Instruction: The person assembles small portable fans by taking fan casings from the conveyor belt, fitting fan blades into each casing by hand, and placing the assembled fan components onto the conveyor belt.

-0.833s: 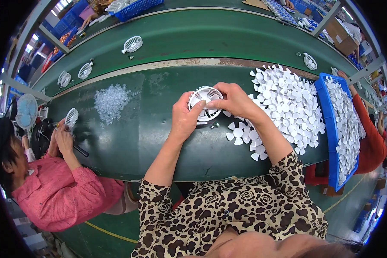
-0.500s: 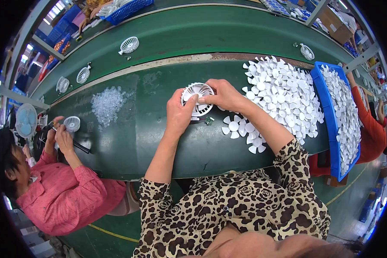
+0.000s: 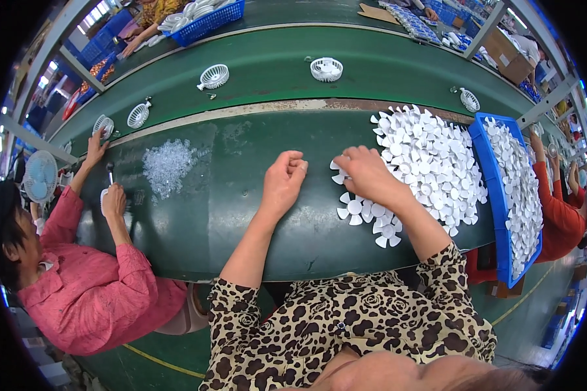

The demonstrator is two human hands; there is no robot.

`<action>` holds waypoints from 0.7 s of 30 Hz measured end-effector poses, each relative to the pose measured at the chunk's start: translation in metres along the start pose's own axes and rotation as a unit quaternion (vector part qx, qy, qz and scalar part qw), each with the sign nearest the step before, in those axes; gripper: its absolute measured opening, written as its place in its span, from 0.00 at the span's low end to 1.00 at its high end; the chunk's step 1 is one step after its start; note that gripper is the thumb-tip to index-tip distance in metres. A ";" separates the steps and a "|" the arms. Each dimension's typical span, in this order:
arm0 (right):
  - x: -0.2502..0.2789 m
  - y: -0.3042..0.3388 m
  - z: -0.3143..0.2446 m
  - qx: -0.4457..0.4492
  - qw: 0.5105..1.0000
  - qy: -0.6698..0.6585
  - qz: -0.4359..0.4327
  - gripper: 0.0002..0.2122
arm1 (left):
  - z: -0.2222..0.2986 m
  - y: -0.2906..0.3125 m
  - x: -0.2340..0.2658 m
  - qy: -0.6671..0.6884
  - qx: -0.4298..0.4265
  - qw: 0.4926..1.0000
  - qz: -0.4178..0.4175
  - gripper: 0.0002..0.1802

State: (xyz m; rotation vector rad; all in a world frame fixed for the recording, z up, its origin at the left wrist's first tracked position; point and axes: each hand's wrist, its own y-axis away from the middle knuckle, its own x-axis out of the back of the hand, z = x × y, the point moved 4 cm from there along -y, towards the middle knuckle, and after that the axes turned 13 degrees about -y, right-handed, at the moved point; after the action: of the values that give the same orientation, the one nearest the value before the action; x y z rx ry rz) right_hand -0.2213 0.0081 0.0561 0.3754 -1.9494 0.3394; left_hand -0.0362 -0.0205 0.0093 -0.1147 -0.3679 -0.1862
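Observation:
My left hand [image 3: 285, 185] hovers over the green work surface [image 3: 241, 234], its fingers curled in with nothing visible in them. At the left edge of a heap of white fan blades [image 3: 430, 176], my right hand [image 3: 372, 174] bends its fingers over one white fan blade [image 3: 338, 176]. That blade is partly hidden beneath the fingers. A few loose blades, among them a flat one [image 3: 354, 208], lie just below this hand. Beyond my hands, a round white fan housing [image 3: 326, 70] rests on the green conveyor belt [image 3: 267, 81].
A blue tray [image 3: 500, 215] full of blades stands right of the heap. Small clear plastic parts [image 3: 167, 167] lie to the left. Beside them a co-worker in pink [image 3: 98, 287] holds a tool and reaches toward a housing [image 3: 103, 125]. More housings [image 3: 214, 77] sit on the belt.
The fan housing has left my hands and now lies on the conveyor. My hands have parted, the right one moving to the blades. The co-worker's arm has stretched toward the belt.

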 end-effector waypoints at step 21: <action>-0.014 -0.017 -0.027 0.060 0.982 -0.116 0.133 0.23 | -0.006 -0.006 -0.007 0.023 0.028 0.999 0.020 0.06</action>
State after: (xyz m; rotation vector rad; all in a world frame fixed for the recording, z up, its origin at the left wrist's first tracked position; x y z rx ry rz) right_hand -0.1865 0.0052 0.0548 0.2400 -2.2199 0.6121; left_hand -0.0412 -0.0258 0.0015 -0.0626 -0.3242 -0.1394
